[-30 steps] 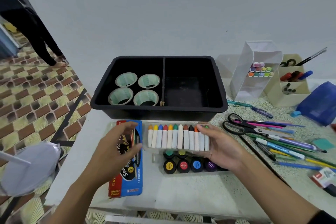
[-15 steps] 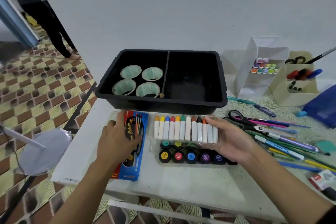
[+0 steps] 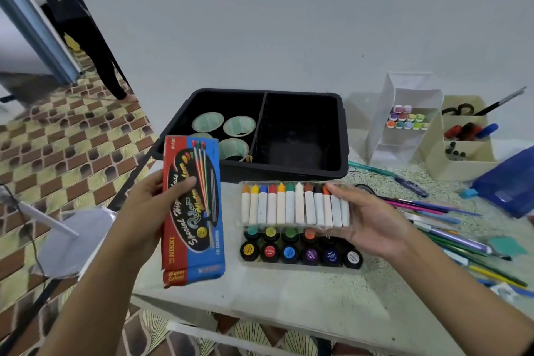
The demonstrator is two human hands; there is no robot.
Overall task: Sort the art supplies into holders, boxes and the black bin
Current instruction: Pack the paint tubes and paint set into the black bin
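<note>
My left hand (image 3: 147,208) grips a red and blue watercolour box (image 3: 192,211) and holds it lifted off the table, tilted upright. My right hand (image 3: 372,225) holds a clear tray of crayons (image 3: 294,205) from its right end, just above a clear box of paint pots (image 3: 300,250). Behind them stands the black bin (image 3: 306,173). Its left compartment holds several tape rolls (image 3: 238,126); the right compartment looks bare.
Loose pens, pencils and scissors (image 3: 445,228) lie on the table at right. A white holder with markers (image 3: 404,121) and a beige holder (image 3: 462,159) stand at the back right, beside a blue case (image 3: 508,182). A fan (image 3: 72,240) stands on the floor left.
My left hand has picked the watercolour box up from the table and raised it. My right hand keeps holding the crayon tray over the paint pots.
</note>
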